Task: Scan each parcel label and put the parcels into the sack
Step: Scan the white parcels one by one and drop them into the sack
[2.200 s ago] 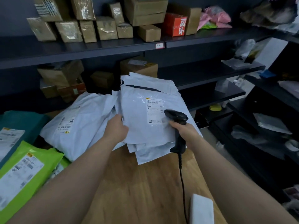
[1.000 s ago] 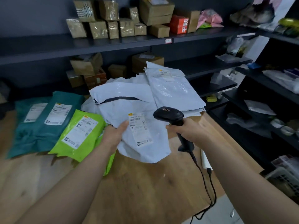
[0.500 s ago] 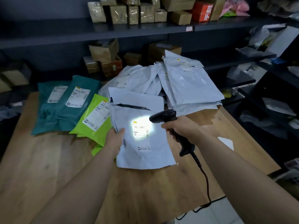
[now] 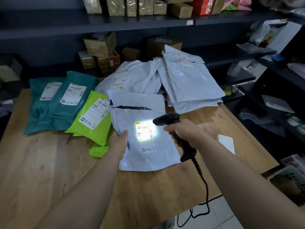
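Table: light-brown wood-grain top [image 4: 41, 171], filling the near and left of the scene.
Wall: dark blue-grey [image 4: 41, 4], far side.
Shelving, far: long dark board shelves [image 4: 66, 25] along the wall. The upper one carries a row of tape-wrapped brown cardboard boxes [image 4: 115, 5] and a red carton with white characters [image 4: 204, 5]. The lower one holds more stacked brown boxes [image 4: 100, 45], just behind the table's far edge.
Shelving, right: dark tiered unit [image 4: 279, 73] with indistinct pale items.
Floor: pale tiles [image 4: 219, 217], near right.
Light: dim overall.
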